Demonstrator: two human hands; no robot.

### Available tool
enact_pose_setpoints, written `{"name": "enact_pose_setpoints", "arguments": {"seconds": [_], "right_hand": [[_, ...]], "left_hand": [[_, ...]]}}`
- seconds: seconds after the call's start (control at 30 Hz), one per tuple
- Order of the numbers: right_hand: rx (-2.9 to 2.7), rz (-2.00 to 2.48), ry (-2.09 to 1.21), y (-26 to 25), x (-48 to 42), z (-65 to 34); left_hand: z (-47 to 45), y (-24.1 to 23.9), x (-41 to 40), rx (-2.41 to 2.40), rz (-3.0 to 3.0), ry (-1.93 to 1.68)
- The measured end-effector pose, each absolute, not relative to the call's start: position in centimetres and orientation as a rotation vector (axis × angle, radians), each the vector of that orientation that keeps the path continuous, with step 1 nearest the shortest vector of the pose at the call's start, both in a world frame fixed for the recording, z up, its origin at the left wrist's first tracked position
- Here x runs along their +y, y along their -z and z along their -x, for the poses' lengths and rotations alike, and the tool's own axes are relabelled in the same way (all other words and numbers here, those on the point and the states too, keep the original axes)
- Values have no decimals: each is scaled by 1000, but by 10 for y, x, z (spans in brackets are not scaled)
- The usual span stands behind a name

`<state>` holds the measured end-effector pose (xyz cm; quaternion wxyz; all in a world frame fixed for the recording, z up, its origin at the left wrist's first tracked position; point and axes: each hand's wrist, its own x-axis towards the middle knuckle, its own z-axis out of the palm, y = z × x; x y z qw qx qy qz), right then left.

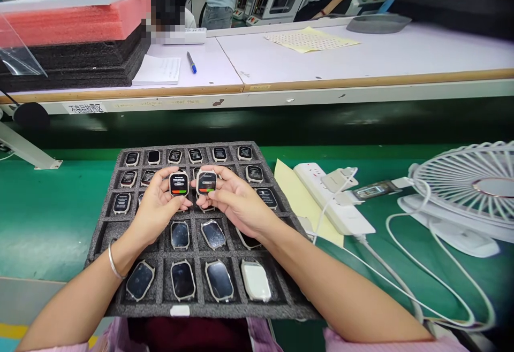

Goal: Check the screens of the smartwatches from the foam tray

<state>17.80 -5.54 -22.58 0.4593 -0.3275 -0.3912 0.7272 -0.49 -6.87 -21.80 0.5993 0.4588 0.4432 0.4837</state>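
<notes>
A black foam tray (103,229) with square pockets lies in front of me on the green bench. Several smartwatch bodies sit in its pockets; those in the far rows (195,155) show lit text, those in the near rows (182,279) are dark. My left hand (156,205) is closed on one watch body (179,184), screen lit and facing me. My right hand (236,199) is closed on a second watch body (207,182), also lit. Both are held side by side just above the tray's middle.
To the right lie a white power strip (333,199) with cables, a yellow sheet (297,197) and a white desk fan (466,191). A raised white shelf (361,58) behind carries foam stacks (76,41), a notepad (157,70) and a pen (191,62). Other people stand beyond it.
</notes>
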Motion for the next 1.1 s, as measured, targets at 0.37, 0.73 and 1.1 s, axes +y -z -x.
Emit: {"name": "enact_pose_setpoints", "arguments": {"seconds": [0.37, 0.73, 1.1], "right_hand": [[-967, 803, -1790, 227, -55, -178], [-950, 792, -1803, 226, -55, -179], [-966, 782, -1823, 225, -56, -178]], "left_hand": [[4, 216, -70, 1053, -1070, -1123], [3, 216, -70, 1052, -1092, -1126], [4, 216, -69, 1058, -1102, -1151]]}}
